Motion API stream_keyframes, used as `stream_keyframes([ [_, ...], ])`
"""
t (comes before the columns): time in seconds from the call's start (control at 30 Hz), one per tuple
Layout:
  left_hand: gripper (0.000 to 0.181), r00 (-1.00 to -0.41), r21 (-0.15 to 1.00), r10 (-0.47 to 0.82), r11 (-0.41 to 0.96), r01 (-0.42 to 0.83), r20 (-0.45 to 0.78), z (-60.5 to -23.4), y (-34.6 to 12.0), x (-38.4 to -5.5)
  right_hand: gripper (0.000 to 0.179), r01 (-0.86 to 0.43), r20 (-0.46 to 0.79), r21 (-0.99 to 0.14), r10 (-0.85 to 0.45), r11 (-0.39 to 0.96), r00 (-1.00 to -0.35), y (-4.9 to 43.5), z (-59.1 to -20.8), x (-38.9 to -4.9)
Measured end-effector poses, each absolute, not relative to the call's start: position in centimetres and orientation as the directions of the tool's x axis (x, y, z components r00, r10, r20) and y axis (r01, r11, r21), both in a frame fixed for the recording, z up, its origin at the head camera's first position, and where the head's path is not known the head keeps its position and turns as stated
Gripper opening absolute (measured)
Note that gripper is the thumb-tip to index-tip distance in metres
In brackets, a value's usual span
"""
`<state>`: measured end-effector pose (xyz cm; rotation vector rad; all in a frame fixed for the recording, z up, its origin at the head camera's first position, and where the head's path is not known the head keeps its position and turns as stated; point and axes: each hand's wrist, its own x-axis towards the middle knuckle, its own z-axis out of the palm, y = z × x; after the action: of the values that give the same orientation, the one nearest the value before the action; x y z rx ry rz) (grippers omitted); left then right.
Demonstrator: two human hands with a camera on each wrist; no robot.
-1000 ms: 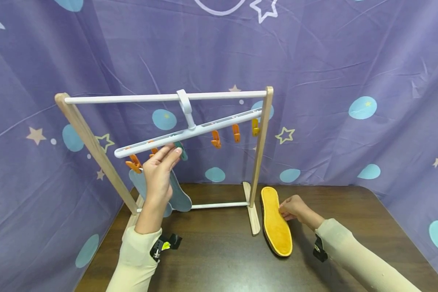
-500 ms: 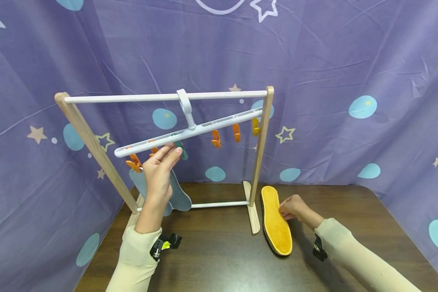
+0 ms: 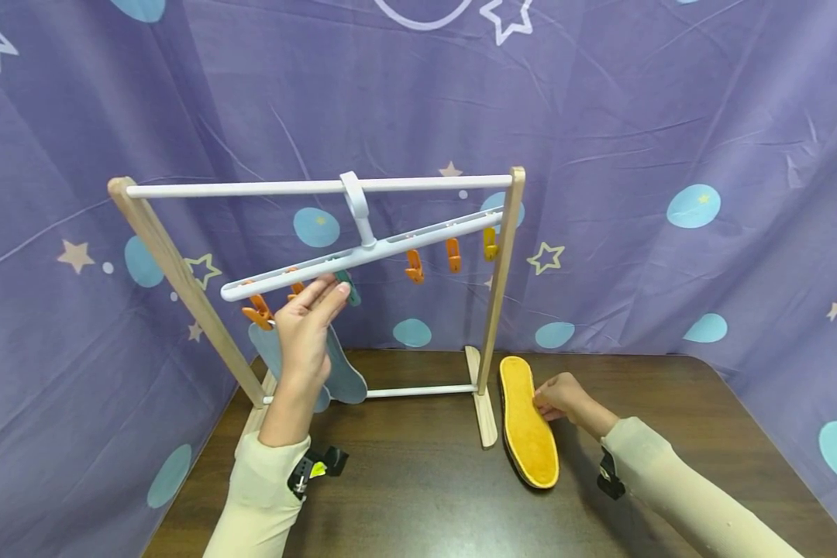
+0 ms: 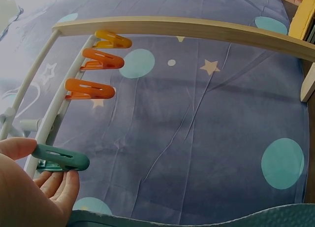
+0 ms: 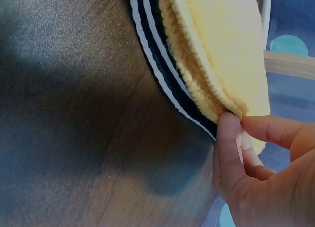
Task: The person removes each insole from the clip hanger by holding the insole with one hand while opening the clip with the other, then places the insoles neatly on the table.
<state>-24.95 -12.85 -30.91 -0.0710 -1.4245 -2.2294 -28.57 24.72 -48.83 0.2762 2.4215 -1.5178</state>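
My left hand (image 3: 305,333) pinches a green clip (image 4: 64,158) on the tilted white hanger (image 3: 404,246) between thumb and fingers. Behind that hand, blue-grey insoles (image 3: 345,376) hang under the hanger's low left side, partly covered by the hand and forearm. At the right, my right hand (image 3: 565,397) pinches the near edge of a yellow fleecy insole (image 3: 528,422). The right wrist view shows that this insole lies on top of others with black and white edges (image 5: 170,91), stacked on the table.
The hanger hooks over the white top bar (image 3: 251,188) of a wooden-sided rack (image 3: 498,287). An orange clip (image 3: 258,314) is at its left end; two orange clips and a yellow clip (image 3: 490,243) hang at its right. A patterned curtain (image 3: 600,155) closes the back of the brown table (image 3: 404,480).
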Motion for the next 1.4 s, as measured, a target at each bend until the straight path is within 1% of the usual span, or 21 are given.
stream_keyframes([
  [0.3,0.042,-0.880,0.841,-0.370,-0.335,0.424,0.296,-30.87,-12.78,-24.77,0.012,0.316,-0.341,-0.836,0.027,0.449,-0.940,24.77,-48.71,-28.54],
  [0.8,0.042,-0.870,0.856,-0.390,-0.290,0.427,0.302,-30.97,-12.70,-24.62,0.013,0.304,-0.338,-0.848,-0.001,0.435,-0.941,25.00,-48.58,-28.34],
  [1.1,0.044,-0.874,0.860,-0.382,-0.288,0.422,0.301,-31.05,-12.72,-24.63,0.013,0.308,-0.343,-0.851,-0.004,0.425,-0.940,25.05,-48.61,-28.34],
  [1.4,0.043,-0.869,0.862,-0.384,-0.270,0.428,0.311,-31.03,-12.62,-24.46,0.017,0.291,-0.318,-0.857,0.007,0.425,-0.948,25.10,-48.77,-28.10],
])
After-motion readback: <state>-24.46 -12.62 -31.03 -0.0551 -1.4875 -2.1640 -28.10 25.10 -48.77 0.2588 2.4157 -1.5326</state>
